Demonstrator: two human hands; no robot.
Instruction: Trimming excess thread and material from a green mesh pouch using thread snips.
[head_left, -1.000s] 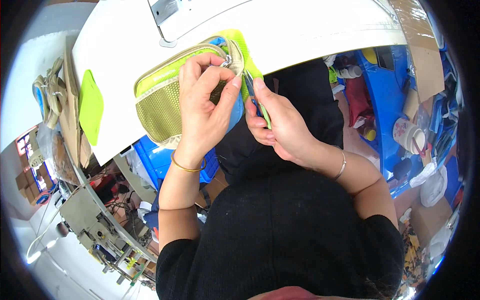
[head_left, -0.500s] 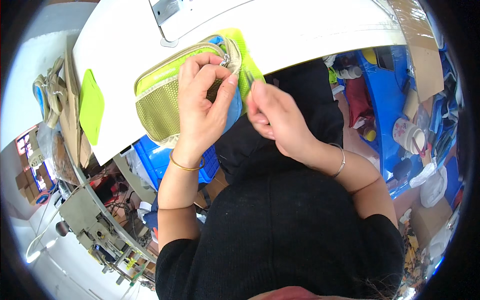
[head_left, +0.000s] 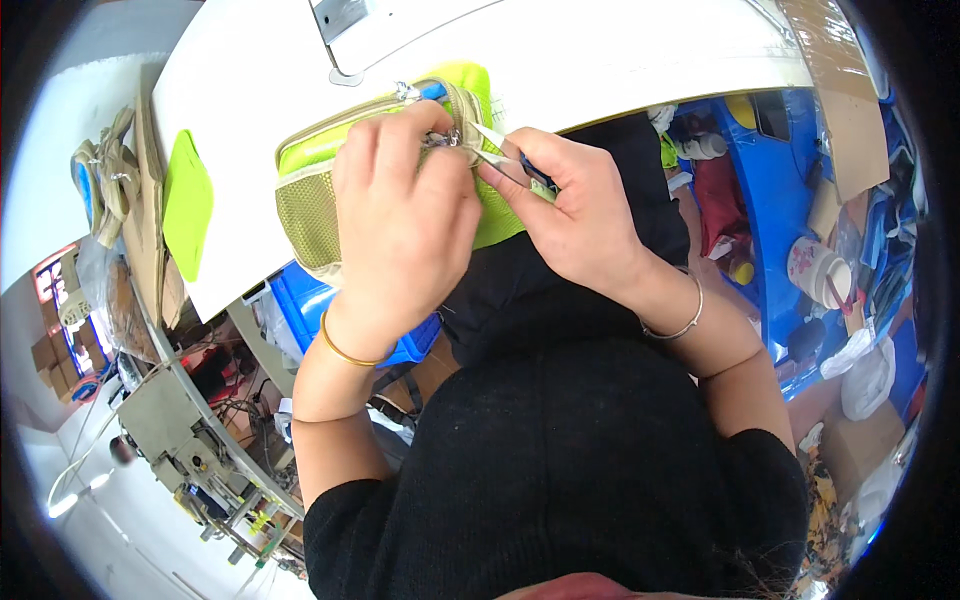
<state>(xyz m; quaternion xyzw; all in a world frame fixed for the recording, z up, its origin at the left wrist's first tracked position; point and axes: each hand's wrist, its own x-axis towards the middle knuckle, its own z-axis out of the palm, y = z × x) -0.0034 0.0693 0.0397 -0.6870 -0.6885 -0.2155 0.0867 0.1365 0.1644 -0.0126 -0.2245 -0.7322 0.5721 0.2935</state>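
A small zippered pouch (head_left: pixel 308 215) in lime green and khaki, with a mesh front pocket, lies at the near edge of the white table. My left hand (head_left: pixel 405 215) is closed over its top right part, fingers gripping the fabric by the metal zipper pull (head_left: pixel 447 139). In my right hand (head_left: pixel 585 205) is a pair of thread snips (head_left: pixel 493 137), its two pointed blades spread apart toward the pouch's khaki edge. Whether a thread lies between the blades is too small to tell. Bright green fabric (head_left: pixel 497 228) shows below the snips.
A flat lime green piece (head_left: pixel 187 205) lies on the white table (head_left: pixel 600 60) at the left, beside cardboard (head_left: pixel 147 190). Under the edge stands a blue crate (head_left: pixel 305 305). A metal machine plate (head_left: pixel 340 15) is at the far side, a white cup (head_left: pixel 818 272) at the right.
My left hand has turned, its back now facing up, and covers more of the pouch. The snips, blurred earlier, now show clearly with blades apart at the pouch's edge.
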